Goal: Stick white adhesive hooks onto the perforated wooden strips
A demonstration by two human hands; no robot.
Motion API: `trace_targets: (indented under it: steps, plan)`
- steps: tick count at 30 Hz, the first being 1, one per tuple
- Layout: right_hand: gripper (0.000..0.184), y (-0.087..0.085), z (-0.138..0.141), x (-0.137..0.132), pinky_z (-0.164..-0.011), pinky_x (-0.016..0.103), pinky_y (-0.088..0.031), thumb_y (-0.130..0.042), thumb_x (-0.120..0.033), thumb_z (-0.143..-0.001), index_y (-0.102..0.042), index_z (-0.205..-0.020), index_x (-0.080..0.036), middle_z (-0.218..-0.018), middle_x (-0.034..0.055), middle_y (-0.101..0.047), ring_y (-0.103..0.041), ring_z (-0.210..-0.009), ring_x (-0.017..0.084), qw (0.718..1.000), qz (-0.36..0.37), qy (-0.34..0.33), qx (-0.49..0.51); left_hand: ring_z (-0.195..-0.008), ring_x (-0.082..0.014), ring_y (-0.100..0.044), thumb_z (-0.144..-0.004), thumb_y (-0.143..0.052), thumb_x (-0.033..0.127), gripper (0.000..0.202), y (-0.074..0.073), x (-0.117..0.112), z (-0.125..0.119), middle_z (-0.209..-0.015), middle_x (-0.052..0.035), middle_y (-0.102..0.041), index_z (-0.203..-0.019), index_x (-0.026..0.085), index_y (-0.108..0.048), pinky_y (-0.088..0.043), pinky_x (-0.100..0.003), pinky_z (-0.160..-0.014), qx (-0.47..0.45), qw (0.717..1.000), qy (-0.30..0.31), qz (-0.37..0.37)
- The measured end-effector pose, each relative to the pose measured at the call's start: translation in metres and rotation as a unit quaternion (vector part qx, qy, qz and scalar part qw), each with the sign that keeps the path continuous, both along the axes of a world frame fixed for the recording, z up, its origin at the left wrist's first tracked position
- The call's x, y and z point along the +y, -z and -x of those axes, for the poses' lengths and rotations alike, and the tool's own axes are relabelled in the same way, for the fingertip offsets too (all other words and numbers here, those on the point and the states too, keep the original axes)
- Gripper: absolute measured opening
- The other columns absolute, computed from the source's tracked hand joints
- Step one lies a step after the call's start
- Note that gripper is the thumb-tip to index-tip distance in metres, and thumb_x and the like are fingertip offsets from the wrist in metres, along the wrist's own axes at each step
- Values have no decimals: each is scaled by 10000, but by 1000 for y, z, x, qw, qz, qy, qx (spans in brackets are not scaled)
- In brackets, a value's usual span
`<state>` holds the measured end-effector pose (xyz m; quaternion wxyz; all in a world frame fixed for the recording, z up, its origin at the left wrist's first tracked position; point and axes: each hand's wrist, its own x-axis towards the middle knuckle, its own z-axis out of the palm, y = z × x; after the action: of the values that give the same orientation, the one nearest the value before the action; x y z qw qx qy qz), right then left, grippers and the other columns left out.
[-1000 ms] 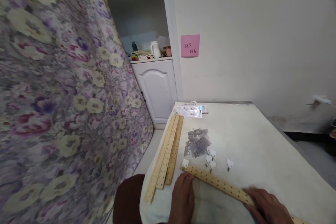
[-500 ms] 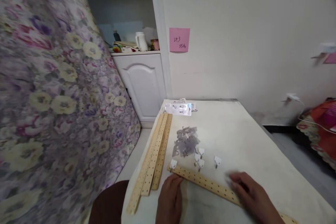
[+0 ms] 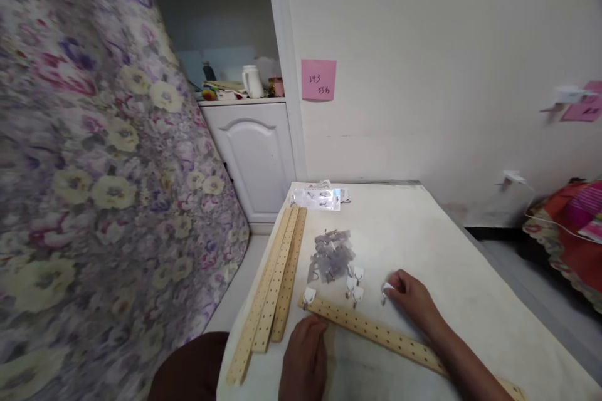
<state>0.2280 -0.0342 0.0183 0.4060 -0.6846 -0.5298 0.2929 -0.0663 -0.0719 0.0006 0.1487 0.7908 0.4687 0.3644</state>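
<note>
A perforated wooden strip (image 3: 362, 324) lies slantwise on the table in front of me, with a white adhesive hook (image 3: 309, 295) at its left end. My left hand (image 3: 305, 354) rests curled beside that end, its fingertips at the strip's near edge; whether anything is inside the fingers is hidden. Beyond the strip, my right hand (image 3: 411, 297) has its fingertips on a single white hook (image 3: 385, 290), its forearm crossing over the strip. Several more white hooks (image 3: 357, 294) sit together left of it. Behind them is a heap of hooks on greyish clear backings (image 3: 332, 257).
Several similar wooden strips (image 3: 277, 282) lie lengthwise along the table's left side. Blister packaging (image 3: 320, 198) is at the far end of the table (image 3: 390, 225). A floral curtain (image 3: 117, 200) hangs on the left, near a white cabinet (image 3: 256, 156).
My right hand has moved from above the strip, forward and left, to the lone white hook and closed its fingertips on it. My left hand stays by the strip's end.
</note>
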Motion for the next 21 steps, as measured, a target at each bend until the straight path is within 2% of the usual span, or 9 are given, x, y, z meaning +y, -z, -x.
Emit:
trace_targets:
  steps: [5, 12, 16, 21]
  plan:
    - [270, -5, 6, -8, -494, 235, -365, -620, -422, -685, -620, -800, -178, -519, -69, -492, -470, -490, 115, 992, 2, -29, 127, -1079, -229, -565, -909, -424, 172, 249, -4, -3, -1, -1129, -109, -610, -1072, 217, -607, -501, -403, -917, -3, 1000, 1, 9]
    - [374, -28, 45, -16, -485, 237, -415, -644, -514, -692, -645, -849, -174, -558, -45, -554, -507, -472, 108, 966, 13, -91, 241, -907, -203, -585, -925, -429, 208, 178, -27, -14, -9, -936, -61, -623, -980, 219, -598, -499, -350, -805, -23, 999, 0, 32]
    - [352, -30, 81, -15, -465, 239, -412, -627, -489, -691, -634, -847, -173, -548, -48, -548, -510, -452, 113, 960, 17, -126, 249, -840, -193, -586, -917, -468, 248, 132, -26, -17, -9, -864, -43, -612, -933, 213, -594, -485, -324, -748, -15, 999, -7, 30]
    - [219, -23, 118, -3, -486, 243, -389, -570, -368, -700, -599, -821, -188, -532, -61, -527, -500, -469, 123, 971, -1, -146, 190, -858, -182, -592, -911, -479, 258, 139, -20, -16, -7, -902, -41, -613, -977, 210, -591, -476, -310, -773, -37, 997, -44, 53]
